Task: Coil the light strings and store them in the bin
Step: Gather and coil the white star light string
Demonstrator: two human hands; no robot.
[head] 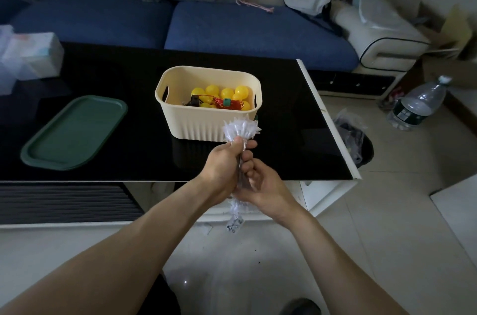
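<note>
A bundled string of clear spiky lights (241, 129) is held upright over the table's front edge, just in front of the cream bin (178, 118). My left hand (224, 165) grips the bundle's middle, with the spiky lights fanning out above the fist. My right hand (263, 185) holds the bundle just below, fingers curled round the wires. More clear lights and the wire end (235, 219) hang under both hands. Inside the bin lies a string of yellow ball lights (227, 94) with red wire and a black box.
A green oval lid (74, 131) lies on the black table (116, 74) to the left of the bin. A white packet (31, 56) sits at the far left. Beyond stands a blue sofa (232, 28). A black waste bin (358, 144) and a water bottle (415, 105) stand on the floor at right.
</note>
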